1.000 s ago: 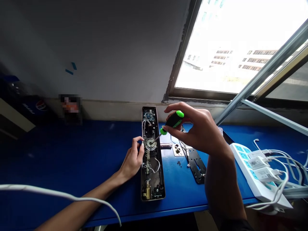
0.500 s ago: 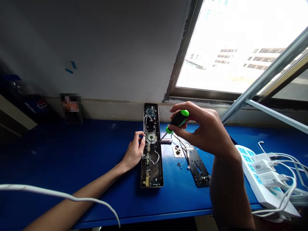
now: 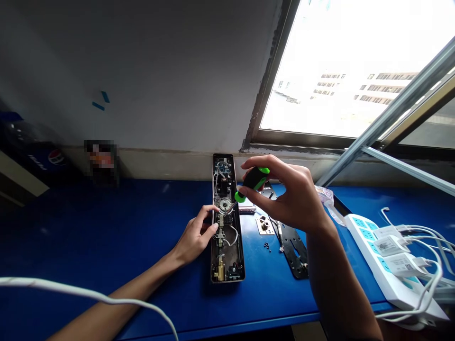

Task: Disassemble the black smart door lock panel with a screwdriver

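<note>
Item one, as I log it from my station: a green-and-black screwdriver (image 3: 253, 182), held firmly in the right hand (image 3: 284, 199), its thin shaft angled down to the round metal hub (image 3: 224, 206) of an opened electronic door lock body (image 3: 227, 258). The lock lies lengthwise on the blue worktop (image 3: 106, 227), below and left of the right hand. Item two: the left hand (image 3: 195, 234), not gripping, fingers resting on the lock's mechanism just below the hub. Item three, right of the lock: a black mounting plate (image 3: 293, 251), a small metal plate (image 3: 263, 225) and loose screws (image 3: 266, 246). Item four: a white power strip (image 3: 384, 265) with chargers (image 3: 403, 264).
</note>
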{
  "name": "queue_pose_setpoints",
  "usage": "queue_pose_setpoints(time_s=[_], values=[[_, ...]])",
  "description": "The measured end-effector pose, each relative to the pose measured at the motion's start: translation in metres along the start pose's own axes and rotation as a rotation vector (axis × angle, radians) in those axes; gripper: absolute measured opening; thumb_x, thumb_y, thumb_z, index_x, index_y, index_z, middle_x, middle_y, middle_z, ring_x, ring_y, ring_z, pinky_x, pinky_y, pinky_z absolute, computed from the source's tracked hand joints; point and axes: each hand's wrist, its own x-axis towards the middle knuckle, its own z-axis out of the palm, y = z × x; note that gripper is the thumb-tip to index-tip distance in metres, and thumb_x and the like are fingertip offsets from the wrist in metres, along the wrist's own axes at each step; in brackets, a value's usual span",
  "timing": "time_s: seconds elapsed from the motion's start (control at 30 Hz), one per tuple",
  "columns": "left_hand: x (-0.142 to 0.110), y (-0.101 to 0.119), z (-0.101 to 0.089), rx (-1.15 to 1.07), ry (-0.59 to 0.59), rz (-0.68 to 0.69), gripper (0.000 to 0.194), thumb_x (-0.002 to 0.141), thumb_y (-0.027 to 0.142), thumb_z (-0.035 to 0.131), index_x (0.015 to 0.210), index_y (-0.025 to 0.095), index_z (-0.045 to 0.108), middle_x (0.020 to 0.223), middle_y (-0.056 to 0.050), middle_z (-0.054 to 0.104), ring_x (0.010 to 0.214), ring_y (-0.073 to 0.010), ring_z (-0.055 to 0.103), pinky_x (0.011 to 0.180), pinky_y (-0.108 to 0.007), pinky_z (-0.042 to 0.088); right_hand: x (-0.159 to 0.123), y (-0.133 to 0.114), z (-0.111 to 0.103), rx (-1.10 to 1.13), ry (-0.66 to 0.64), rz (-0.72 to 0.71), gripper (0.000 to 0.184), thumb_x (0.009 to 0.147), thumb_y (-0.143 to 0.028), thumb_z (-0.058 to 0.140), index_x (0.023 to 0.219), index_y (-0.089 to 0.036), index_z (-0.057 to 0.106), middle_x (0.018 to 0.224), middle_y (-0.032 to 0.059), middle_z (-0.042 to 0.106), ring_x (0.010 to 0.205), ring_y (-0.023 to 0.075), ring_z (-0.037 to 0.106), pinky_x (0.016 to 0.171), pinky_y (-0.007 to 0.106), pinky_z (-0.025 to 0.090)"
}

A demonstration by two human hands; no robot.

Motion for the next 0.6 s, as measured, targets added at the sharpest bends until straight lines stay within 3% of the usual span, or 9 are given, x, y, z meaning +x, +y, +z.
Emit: queue_pose_setpoints(time_s=[0.13,0.33,0.6], values=[[0.0,-0.004,-0.001,0.005,-0.043,0.002,0.026,0.097,0.033,0.055,0.122,0.026,0.053,0.1,-0.002,0.068,0.072,-0.0166,0.066,0.067,-0.03,0.055,0.002,0.001,0.005,0.012,-0.025,-0.036,0.033,0.091,-0.026,0.073,0.122,-0.021,0.064,0.107,0.0011,0.077,0.089,0.014,0.074,0.081,0.027,0.064],[0.001,-0.008,0.001,-0.058,-0.015,-0.005,0.032,0.097,0.032,0.055,0.129,0.028,0.05,0.12,-0.005,0.065,0.074,-0.0156,0.068,0.069,-0.031,0.057,0.002,0.003,0.016,0.013,-0.001,-0.037,0.029,0.092,-0.024,0.071,0.12,-0.021,0.065,0.106,0.0022,0.077,0.087,0.0146,0.074,0.08,0.028,0.063],[0.001,-0.011,0.001,0.053,0.033,0.029,0.038,0.097,0.032,0.052,0.134,0.025,0.055,0.099,-0.004,0.072,0.08,-0.0202,0.07,0.069,-0.031,0.058,0.003,0.009,0.028,0.021,-0.047,-0.046,0.032,0.093,-0.022,0.07,0.124,-0.02,0.064,0.109,0.0032,0.076,0.08,0.0122,0.072,0.077,0.026,0.062]])
